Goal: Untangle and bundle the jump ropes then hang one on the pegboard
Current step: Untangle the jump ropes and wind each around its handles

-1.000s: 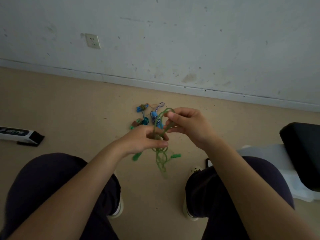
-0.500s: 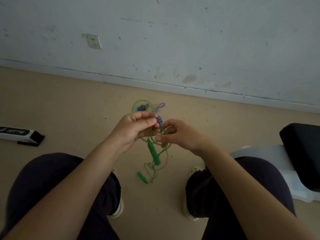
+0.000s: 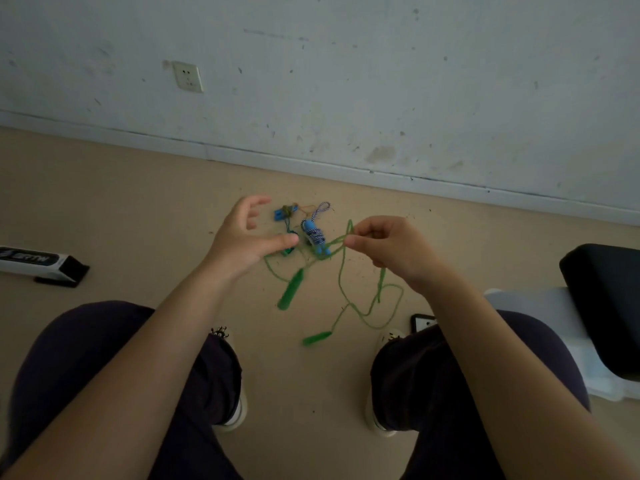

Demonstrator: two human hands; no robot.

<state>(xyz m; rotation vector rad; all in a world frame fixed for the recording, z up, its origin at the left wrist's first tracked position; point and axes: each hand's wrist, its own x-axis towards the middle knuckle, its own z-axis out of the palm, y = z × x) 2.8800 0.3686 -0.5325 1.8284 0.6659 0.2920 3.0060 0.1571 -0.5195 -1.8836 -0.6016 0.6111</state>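
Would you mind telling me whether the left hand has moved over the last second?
Yes. The left hand has opened and risen toward the wall socket, leaving the green rope to the right hand.

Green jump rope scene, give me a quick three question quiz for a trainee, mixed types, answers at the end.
1. True or false: the right hand pinches the green jump rope.
2. The left hand is: A) gripping a green handle, B) open with fingers spread, C) resting on a knee.
3. Fill in: the blue jump rope lies on the ____ near the wall.

Key: 1 true; 2 B; 3 floor.
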